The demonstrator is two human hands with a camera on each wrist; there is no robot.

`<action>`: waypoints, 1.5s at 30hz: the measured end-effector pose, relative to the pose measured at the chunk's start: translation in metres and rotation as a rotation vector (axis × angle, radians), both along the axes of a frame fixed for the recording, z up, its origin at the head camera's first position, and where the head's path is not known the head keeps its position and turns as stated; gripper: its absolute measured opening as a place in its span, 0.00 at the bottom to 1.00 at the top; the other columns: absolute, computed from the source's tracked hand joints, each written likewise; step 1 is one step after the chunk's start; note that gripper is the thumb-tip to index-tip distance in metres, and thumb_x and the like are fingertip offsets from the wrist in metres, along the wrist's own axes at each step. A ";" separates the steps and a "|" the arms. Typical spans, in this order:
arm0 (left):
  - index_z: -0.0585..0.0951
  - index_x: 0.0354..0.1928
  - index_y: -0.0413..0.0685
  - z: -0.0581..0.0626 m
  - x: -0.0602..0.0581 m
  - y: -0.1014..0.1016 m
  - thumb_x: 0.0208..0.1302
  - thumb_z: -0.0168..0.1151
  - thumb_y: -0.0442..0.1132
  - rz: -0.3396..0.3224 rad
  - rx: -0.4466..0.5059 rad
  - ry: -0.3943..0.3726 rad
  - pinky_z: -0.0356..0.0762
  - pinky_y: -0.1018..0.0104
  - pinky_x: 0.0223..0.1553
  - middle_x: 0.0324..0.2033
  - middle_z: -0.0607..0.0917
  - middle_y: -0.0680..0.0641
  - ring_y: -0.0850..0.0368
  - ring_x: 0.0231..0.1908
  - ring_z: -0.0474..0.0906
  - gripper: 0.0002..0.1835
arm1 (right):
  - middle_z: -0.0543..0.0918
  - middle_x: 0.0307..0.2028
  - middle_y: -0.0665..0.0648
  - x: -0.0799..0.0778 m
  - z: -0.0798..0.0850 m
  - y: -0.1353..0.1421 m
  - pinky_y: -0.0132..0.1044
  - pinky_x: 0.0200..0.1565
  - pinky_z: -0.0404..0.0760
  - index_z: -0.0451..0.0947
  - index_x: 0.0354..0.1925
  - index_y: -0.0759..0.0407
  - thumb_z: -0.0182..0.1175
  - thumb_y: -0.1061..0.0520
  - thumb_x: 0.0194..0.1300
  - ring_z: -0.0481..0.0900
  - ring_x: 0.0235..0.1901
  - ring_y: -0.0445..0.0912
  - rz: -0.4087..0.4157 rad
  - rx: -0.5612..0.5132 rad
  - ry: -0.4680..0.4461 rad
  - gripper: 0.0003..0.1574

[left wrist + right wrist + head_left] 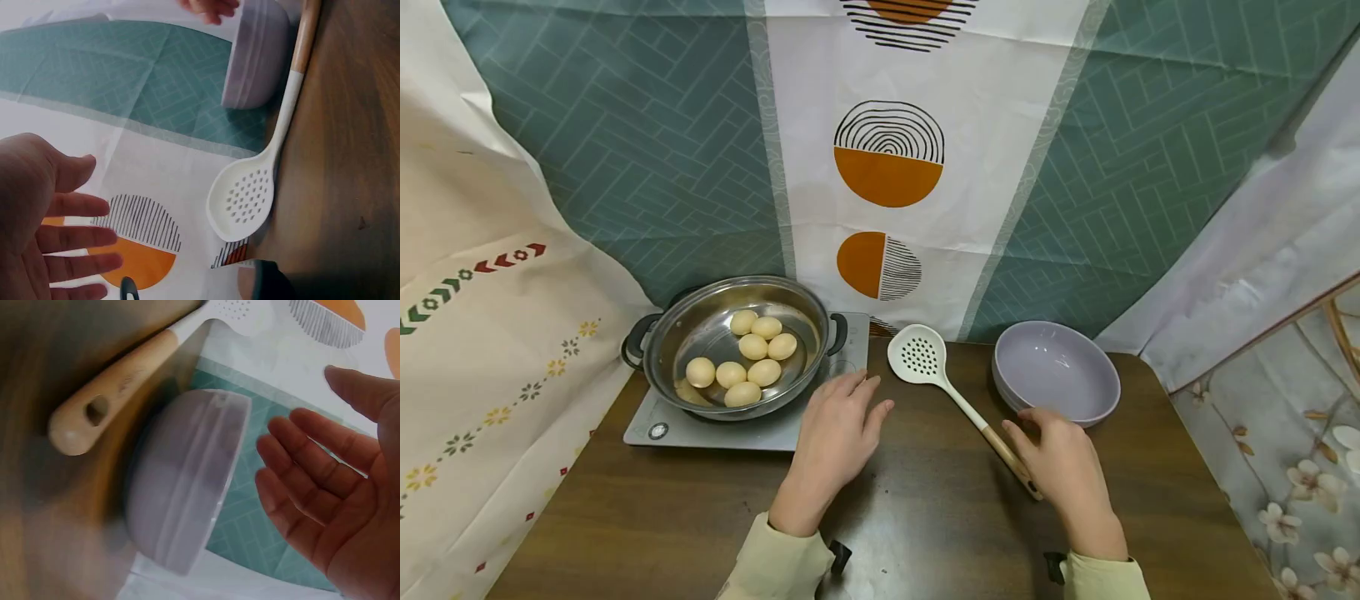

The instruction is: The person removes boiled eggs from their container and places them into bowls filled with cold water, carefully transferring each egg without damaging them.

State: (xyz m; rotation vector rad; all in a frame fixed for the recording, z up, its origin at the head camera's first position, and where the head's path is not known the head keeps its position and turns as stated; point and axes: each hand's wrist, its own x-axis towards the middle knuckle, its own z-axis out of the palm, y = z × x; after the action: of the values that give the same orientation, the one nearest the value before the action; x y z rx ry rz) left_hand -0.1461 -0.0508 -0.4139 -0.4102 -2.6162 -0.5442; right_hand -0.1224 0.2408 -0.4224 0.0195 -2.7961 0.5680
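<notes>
A slotted spoon (966,407) with a white perforated head and a wooden handle lies on the table between my hands. My right hand (1063,467) hovers near its handle and the front of a lavender bowl (1060,375); in the right wrist view its fingers are loosely bent around nothing. My left hand (838,437) is held over the table by the right edge of the cooktop, fingers extended and holding nothing in the left wrist view. To its left stands a steel pot (658,367) with several pale, egg-shaped pieces (752,346) inside.
The pot sits on a grey portable cooktop (722,433) at the table's left. Its black side handle (838,333) points toward my left hand. A patterned cloth (887,75) hangs behind the brown table (925,517), with lighter fabric at both sides.
</notes>
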 end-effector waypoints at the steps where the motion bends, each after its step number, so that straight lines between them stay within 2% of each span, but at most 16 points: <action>1: 0.80 0.52 0.51 -0.001 0.000 0.000 0.63 0.55 0.54 -0.011 0.007 0.015 0.69 0.53 0.57 0.51 0.82 0.48 0.50 0.54 0.76 0.21 | 0.85 0.37 0.56 0.000 -0.001 0.001 0.53 0.42 0.75 0.81 0.42 0.57 0.60 0.44 0.59 0.82 0.39 0.55 -0.005 0.000 -0.034 0.21; 3: 0.81 0.49 0.50 -0.003 0.001 -0.001 0.63 0.55 0.52 -0.020 0.013 0.027 0.74 0.56 0.50 0.46 0.84 0.49 0.52 0.48 0.79 0.19 | 0.85 0.33 0.54 0.001 -0.005 0.004 0.51 0.39 0.75 0.81 0.40 0.57 0.61 0.45 0.59 0.82 0.35 0.51 -0.006 -0.001 -0.102 0.18; 7: 0.82 0.46 0.50 -0.010 0.001 -0.003 0.63 0.56 0.50 -0.016 0.002 0.004 0.77 0.58 0.41 0.39 0.86 0.50 0.53 0.41 0.81 0.16 | 0.85 0.34 0.57 0.001 -0.017 0.009 0.51 0.38 0.76 0.81 0.40 0.59 0.63 0.47 0.57 0.82 0.34 0.52 -0.003 0.005 -0.199 0.19; 10: 0.83 0.44 0.50 -0.015 0.002 -0.004 0.63 0.57 0.49 -0.010 0.002 -0.028 0.78 0.57 0.38 0.37 0.86 0.50 0.53 0.39 0.82 0.15 | 0.85 0.37 0.60 0.000 -0.030 0.014 0.53 0.40 0.75 0.80 0.40 0.61 0.64 0.48 0.55 0.82 0.37 0.55 -0.008 0.010 -0.250 0.20; 16: 0.83 0.43 0.50 -0.026 0.002 -0.007 0.63 0.57 0.49 0.004 -0.021 -0.087 0.78 0.57 0.36 0.35 0.86 0.50 0.53 0.37 0.82 0.14 | 0.83 0.31 0.55 -0.001 -0.047 0.018 0.49 0.34 0.74 0.80 0.36 0.57 0.67 0.49 0.52 0.79 0.30 0.49 -0.025 0.007 -0.348 0.16; 24: 0.83 0.41 0.51 -0.036 0.003 -0.010 0.62 0.57 0.48 0.007 -0.047 -0.097 0.78 0.57 0.34 0.33 0.85 0.51 0.54 0.35 0.82 0.13 | 0.81 0.26 0.53 -0.004 -0.056 0.017 0.45 0.28 0.71 0.79 0.35 0.57 0.68 0.52 0.51 0.75 0.25 0.47 -0.038 0.022 -0.366 0.13; 29: 0.83 0.41 0.50 -0.040 0.004 -0.012 0.62 0.58 0.49 0.003 -0.072 -0.107 0.78 0.58 0.33 0.32 0.85 0.51 0.55 0.34 0.82 0.13 | 0.75 0.21 0.52 -0.006 -0.058 0.015 0.41 0.25 0.68 0.75 0.28 0.57 0.63 0.52 0.51 0.71 0.22 0.47 -0.020 0.036 -0.409 0.10; 38: 0.83 0.39 0.51 -0.040 0.006 -0.015 0.61 0.59 0.49 -0.005 -0.084 -0.088 0.77 0.58 0.30 0.29 0.84 0.52 0.54 0.31 0.81 0.12 | 0.72 0.18 0.52 -0.011 -0.047 0.008 0.36 0.23 0.65 0.74 0.24 0.58 0.56 0.55 0.54 0.68 0.20 0.45 0.006 -0.084 -0.501 0.08; 42: 0.83 0.39 0.52 -0.037 0.007 -0.016 0.60 0.60 0.50 -0.006 -0.087 -0.080 0.77 0.58 0.31 0.29 0.85 0.52 0.55 0.31 0.81 0.12 | 0.70 0.16 0.52 -0.012 -0.042 0.003 0.36 0.21 0.64 0.73 0.22 0.58 0.55 0.55 0.57 0.67 0.18 0.45 0.011 -0.149 -0.533 0.10; 45: 0.83 0.39 0.52 -0.035 0.009 -0.016 0.60 0.60 0.50 -0.006 -0.091 -0.074 0.77 0.58 0.31 0.30 0.85 0.52 0.55 0.31 0.81 0.12 | 0.68 0.17 0.52 -0.014 -0.039 0.002 0.36 0.22 0.63 0.73 0.22 0.57 0.55 0.51 0.62 0.66 0.19 0.44 0.001 -0.164 -0.537 0.15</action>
State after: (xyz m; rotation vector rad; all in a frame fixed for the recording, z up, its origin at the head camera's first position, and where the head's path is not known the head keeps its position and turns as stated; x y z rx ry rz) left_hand -0.1376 -0.0667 -0.4485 -0.4341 -2.7198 -0.4510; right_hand -0.1363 0.2425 -0.4612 -0.1933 -3.2461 0.9176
